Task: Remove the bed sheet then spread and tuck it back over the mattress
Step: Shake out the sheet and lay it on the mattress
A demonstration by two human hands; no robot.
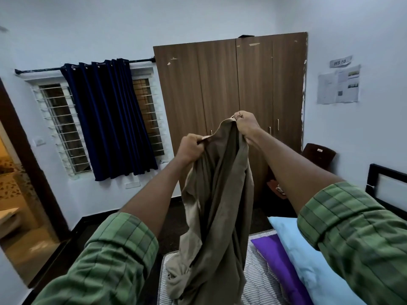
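Observation:
The khaki bed sheet [217, 208] hangs bunched in the air in front of me, and its lower end rests on the striped bare mattress [262, 280]. My left hand [189, 148] grips the sheet's top edge on the left. My right hand [246, 125] grips the same edge a little higher and to the right. Both arms are stretched forward, in green checked sleeves.
A light blue pillow [312, 263] and a purple pillow [279, 263] lie on the mattress at the right. A black bed frame [383, 183] stands at the far right. Ahead are a brown wardrobe [220, 89], a dark chair [317, 157] and a curtained window [105, 119]. An open doorway [19, 194] is at the left.

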